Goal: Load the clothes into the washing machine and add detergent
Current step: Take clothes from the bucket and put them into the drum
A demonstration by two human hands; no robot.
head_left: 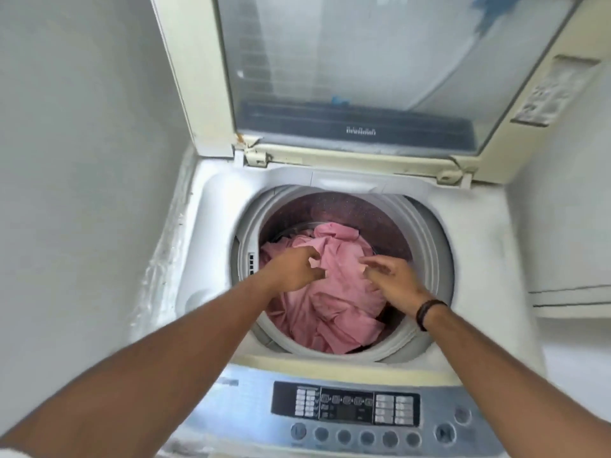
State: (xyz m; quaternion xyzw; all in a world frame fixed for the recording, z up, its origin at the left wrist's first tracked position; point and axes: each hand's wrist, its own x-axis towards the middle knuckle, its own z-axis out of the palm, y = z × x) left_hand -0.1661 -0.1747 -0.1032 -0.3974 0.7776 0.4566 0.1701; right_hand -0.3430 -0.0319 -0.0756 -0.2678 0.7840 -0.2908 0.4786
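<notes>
A top-loading washing machine [211, 233] stands with its lid [357, 74] raised. Crumpled pink clothes [334, 312] fill the drum [426, 259]. My left hand [294, 267] hovers over the left part of the pile, fingers loosely curled, with no cloth lifted in them. My right hand [395, 280], with a dark band on its wrist, is over the right part of the pile, fingers likewise loosely curled just above the fabric. No detergent is in view.
The control panel [347, 411] with its buttons runs along the machine's near edge. A white wall [82, 160] stands close on the left. To the right, a white ledge [572, 292] and a wall socket [549, 94].
</notes>
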